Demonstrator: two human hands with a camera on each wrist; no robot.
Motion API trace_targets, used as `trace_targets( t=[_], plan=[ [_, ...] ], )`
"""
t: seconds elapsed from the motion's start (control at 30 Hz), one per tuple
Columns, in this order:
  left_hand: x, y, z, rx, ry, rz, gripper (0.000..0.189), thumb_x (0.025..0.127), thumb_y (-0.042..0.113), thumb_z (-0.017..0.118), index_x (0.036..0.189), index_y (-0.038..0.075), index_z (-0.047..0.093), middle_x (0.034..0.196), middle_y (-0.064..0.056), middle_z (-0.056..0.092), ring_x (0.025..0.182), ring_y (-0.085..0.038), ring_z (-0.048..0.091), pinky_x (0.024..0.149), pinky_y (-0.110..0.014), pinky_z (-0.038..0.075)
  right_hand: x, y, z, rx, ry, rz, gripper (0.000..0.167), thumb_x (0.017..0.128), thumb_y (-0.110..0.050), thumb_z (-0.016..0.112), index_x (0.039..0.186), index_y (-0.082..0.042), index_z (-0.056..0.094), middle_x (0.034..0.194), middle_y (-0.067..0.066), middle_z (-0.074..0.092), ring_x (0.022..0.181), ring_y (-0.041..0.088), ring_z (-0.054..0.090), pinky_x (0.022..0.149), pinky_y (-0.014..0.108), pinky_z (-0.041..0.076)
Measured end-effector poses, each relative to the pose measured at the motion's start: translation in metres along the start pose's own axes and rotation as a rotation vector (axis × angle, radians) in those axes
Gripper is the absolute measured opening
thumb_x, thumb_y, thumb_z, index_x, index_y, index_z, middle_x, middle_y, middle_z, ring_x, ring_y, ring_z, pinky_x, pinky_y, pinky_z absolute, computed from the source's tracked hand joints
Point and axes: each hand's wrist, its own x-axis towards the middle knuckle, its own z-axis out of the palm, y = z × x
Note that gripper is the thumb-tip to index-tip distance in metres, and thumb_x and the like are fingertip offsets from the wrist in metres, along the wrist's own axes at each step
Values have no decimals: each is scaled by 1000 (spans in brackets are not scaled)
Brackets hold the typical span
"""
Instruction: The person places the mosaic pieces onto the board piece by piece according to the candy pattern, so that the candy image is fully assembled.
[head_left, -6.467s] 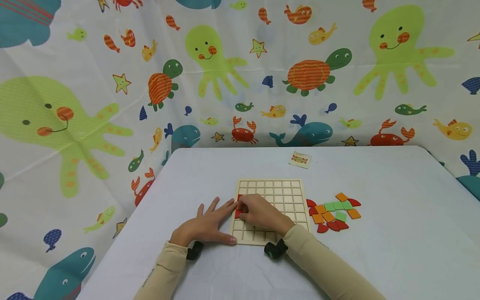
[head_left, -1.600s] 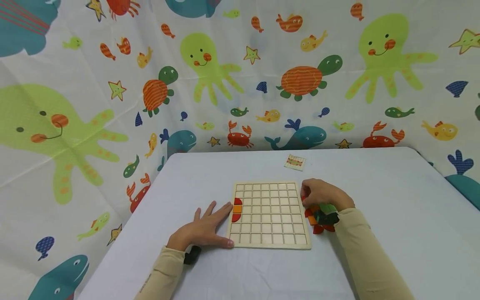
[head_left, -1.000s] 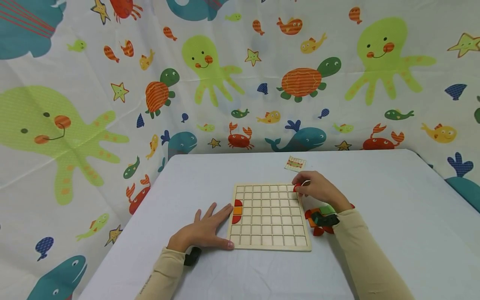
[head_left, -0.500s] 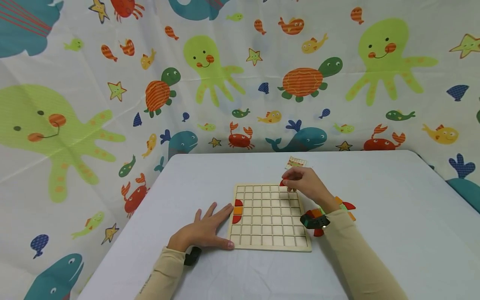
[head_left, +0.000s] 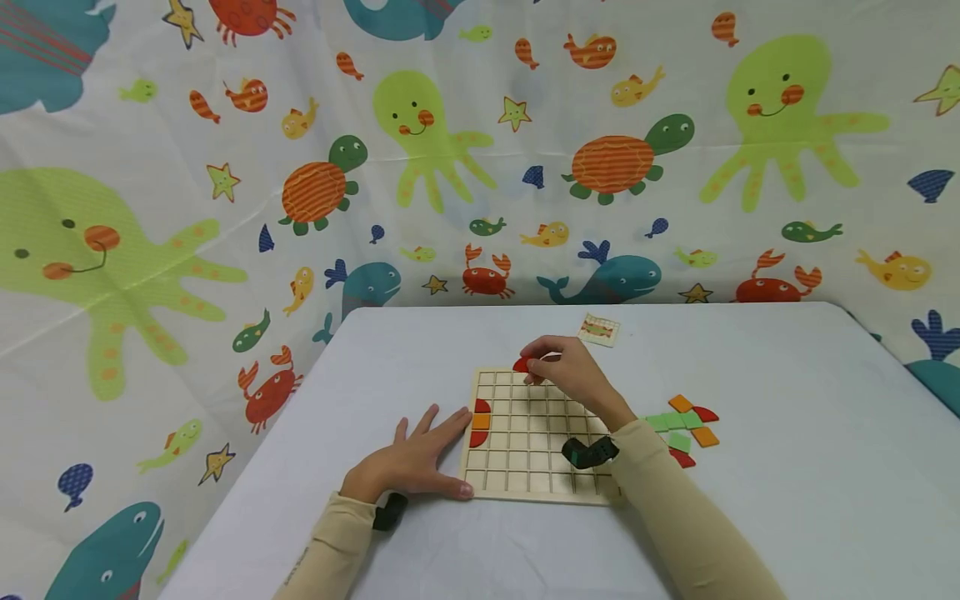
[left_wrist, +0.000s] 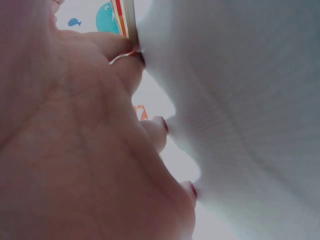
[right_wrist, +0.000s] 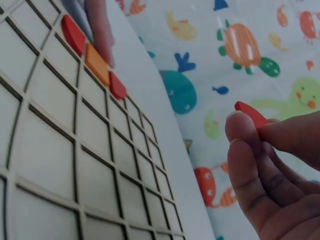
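Observation:
My right hand [head_left: 570, 371] pinches a red quarter-circle tile [head_left: 521, 365] between thumb and fingers, over the far edge of the wooden grid board [head_left: 525, 498]. In the right wrist view the same red tile [right_wrist: 251, 114] shows raised above the board. My left hand [head_left: 412, 458] lies with fingers spread on the table, its index finger and thumb at the board's left edge. Along the board's left column sit a red tile [head_left: 482, 406], an orange square tile [head_left: 481, 421] and another red tile [head_left: 478, 438]. The left wrist view shows mostly the palm [left_wrist: 85, 130].
Right of the board lie several loose tiles: green squares [head_left: 675, 420], orange squares [head_left: 705, 436] and red pieces [head_left: 705, 414], some hidden behind the right forearm. A small pattern card [head_left: 599, 330] rests beyond the board. A printed cloth [head_left: 450, 167] hangs behind the white table [head_left: 825, 433].
Since setting the orange tile between the two red ones, my right hand has picked a red tile from the loose pile and carried it left along the board's far edge. My left hand stays put.

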Motion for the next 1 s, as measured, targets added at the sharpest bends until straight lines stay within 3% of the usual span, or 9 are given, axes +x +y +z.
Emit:
trace_targets(
  t=[0.13,0.4,0.63,1.0],
  plan=[
    [0,1,0,0,-5,-8,116,81,61,87,172,22,27,178,2,22,164,-39,-1,123,-72,-7,4,0,15,-49,-22,19,18,105,-2,64,118,6,74,103,18,74,91,45,73,86,48,63],
    [0,2,-2,-3,-4,-7,116,81,60,88,172,21,28,178,1,23,164,-39,-1,123,-72,-7,11,8,32,-290,-71,3,13,100,-2,69,108,-2,79,98,6,73,85,21,68,79,36,59],
    [1,0,-2,-1,-3,10,116,81,59,88,172,20,27,178,0,23,164,-39,-2,122,-73,-7,14,15,41,-399,-124,-1,11,98,-1,71,104,-4,79,94,2,73,86,19,63,82,36,56],
    [2,-1,-2,16,-5,6,116,82,59,87,173,21,26,178,1,22,164,-38,-2,122,-73,-8,12,19,44,-446,-188,-24,11,98,1,70,101,-7,78,92,-1,71,86,18,61,86,37,56]
  ],
)
